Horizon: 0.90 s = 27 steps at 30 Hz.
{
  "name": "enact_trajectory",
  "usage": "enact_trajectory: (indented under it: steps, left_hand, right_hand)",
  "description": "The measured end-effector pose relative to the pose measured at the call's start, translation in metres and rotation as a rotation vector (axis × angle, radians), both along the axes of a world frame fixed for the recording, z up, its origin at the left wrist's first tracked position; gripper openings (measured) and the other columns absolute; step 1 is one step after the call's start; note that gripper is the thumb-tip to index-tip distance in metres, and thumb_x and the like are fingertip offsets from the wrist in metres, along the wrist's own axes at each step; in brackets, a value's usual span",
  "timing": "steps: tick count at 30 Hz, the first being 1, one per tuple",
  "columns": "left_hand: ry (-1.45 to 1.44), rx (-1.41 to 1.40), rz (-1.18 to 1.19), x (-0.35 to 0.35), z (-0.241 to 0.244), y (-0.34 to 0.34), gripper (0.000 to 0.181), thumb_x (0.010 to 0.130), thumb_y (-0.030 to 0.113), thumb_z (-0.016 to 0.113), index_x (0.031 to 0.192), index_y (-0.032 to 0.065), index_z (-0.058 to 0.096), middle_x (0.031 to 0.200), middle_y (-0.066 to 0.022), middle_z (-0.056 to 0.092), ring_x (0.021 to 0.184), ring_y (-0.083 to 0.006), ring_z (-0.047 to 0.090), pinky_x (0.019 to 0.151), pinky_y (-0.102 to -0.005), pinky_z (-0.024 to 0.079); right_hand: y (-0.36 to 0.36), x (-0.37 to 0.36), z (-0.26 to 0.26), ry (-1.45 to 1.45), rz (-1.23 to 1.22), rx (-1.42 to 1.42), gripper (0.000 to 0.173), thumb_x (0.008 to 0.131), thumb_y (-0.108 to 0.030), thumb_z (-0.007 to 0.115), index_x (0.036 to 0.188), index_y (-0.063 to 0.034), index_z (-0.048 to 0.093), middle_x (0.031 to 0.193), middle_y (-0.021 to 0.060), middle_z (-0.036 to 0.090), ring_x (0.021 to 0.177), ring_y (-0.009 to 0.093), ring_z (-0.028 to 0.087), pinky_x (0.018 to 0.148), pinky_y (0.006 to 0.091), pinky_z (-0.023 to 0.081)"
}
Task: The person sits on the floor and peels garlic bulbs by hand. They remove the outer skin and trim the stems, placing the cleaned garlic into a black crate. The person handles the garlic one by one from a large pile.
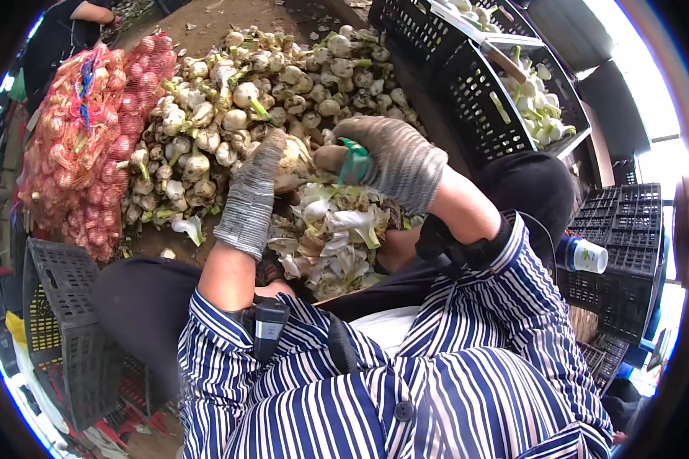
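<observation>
My left hand (251,198), in a grey knitted glove, holds a large garlic bulb (294,158) with papery, brownish skin. My right hand (399,160), gloved the same way, is curled close to the bulb's right side. A piece of green material (354,162) sits about its thumb and fingers; whether it wraps a finger or belongs to a small tool is unclear. Beneath both hands lies a mound of peeled garlic skins and leaf scraps (344,229). Beyond them spreads a big pile of garlic bulbs (298,86) with short cut stems.
Red mesh sacks of garlic (74,137) stand at left, near another person's arm (93,12). A black crate (476,97) with trimmed garlic (537,103) is at upper right. Empty crates (614,229) and a paper cup (588,256) sit at right; another crate (80,321) is lower left.
</observation>
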State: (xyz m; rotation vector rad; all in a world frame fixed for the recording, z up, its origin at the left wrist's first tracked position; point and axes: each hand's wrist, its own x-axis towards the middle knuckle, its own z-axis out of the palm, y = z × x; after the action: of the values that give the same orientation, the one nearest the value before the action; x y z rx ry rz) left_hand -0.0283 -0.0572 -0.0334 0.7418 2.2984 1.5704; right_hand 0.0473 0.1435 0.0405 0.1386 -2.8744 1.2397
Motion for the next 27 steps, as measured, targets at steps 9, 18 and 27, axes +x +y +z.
enact_trajectory:
  steps: [9, 18, 27]
  left_hand:
    - [0.409, -0.225, -0.270, -0.001, -0.004, 0.011, 0.043, 0.082, 0.000, 0.043, 0.123, 0.0084, 0.048, 0.122, -0.0144, 0.051, 0.109, -0.0292, 0.052, 0.094, -0.0369, 0.041]
    - [-0.851, 0.221, 0.098, 0.012, 0.025, 0.026, 0.033, 0.087, 0.027, 0.055, 0.111, 0.0037, 0.058, 0.103, -0.0078, 0.061, 0.092, -0.0157, 0.059, 0.082, -0.0275, 0.047]
    - [-0.533, 0.157, -0.173, -0.022, -0.016, 0.017, 0.048, 0.082, 0.033, 0.059, 0.118, 0.0019, 0.051, 0.108, -0.0086, 0.057, 0.101, -0.0162, 0.053, 0.089, -0.0284, 0.042]
  right_hand:
    - [0.010, 0.003, -0.004, 0.019, 0.294, 0.373, 0.022, 0.078, -0.020, 0.057, 0.090, -0.0019, 0.061, 0.083, 0.0167, 0.063, 0.080, 0.032, 0.062, 0.067, 0.0380, 0.050]
    - [0.025, -0.006, -0.013, -0.308, 0.287, 0.015, 0.051, 0.060, -0.025, 0.069, 0.103, -0.0018, 0.058, 0.088, 0.0160, 0.062, 0.079, 0.030, 0.060, 0.071, 0.0343, 0.047]
    - [0.030, 0.005, -0.033, -0.341, 0.180, -0.739, 0.032, 0.081, -0.032, 0.065, 0.103, -0.0083, 0.062, 0.079, 0.0038, 0.063, 0.070, 0.006, 0.054, 0.064, 0.0239, 0.045]
